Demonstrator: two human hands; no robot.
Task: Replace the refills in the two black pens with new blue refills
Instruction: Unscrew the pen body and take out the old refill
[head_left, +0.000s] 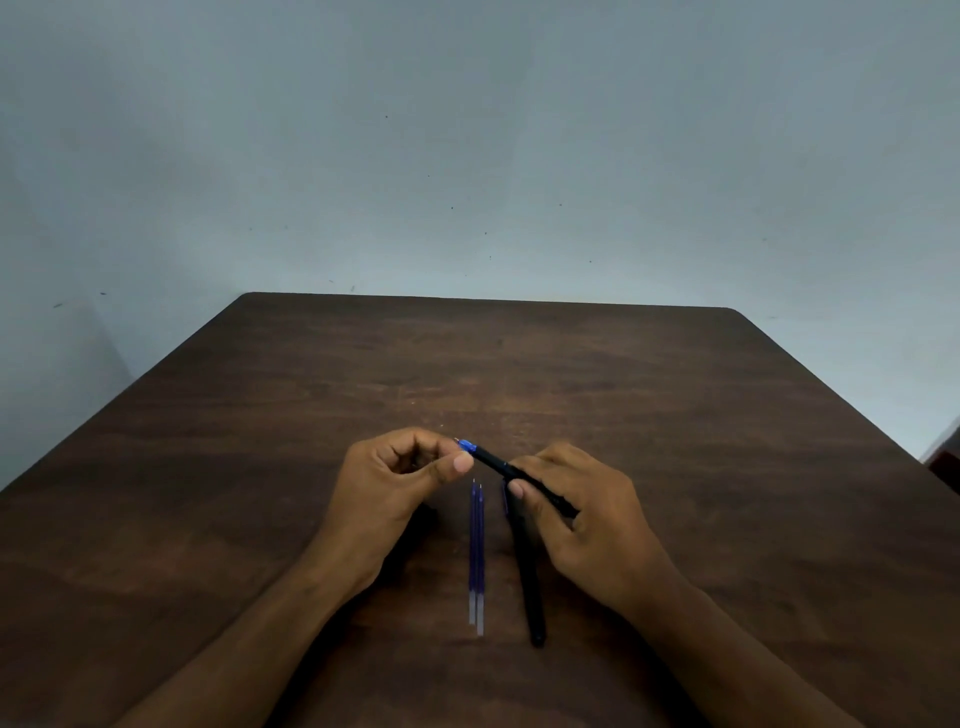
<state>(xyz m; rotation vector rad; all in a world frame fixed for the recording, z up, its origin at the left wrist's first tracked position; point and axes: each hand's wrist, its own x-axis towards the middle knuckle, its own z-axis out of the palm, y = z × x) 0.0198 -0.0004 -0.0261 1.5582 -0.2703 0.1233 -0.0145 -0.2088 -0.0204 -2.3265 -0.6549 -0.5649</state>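
My right hand (582, 512) grips a black pen (498, 464) by its barrel, tilted up to the left, with a blue tip section (466, 445) at its far end. My left hand (400, 478) pinches that blue end between thumb and fingers. Two blue refills (476, 551) lie side by side on the table between my hands, tips pointing away. A second black pen (530, 582) lies just right of them, its upper part hidden under my right hand. A dark shape (423, 519) shows under my left palm; what it is I cannot tell.
The dark brown wooden table (727, 467) reaches to a pale grey wall at the back. Its far corners are rounded. A dark object (948, 467) sits beyond the table's right edge.
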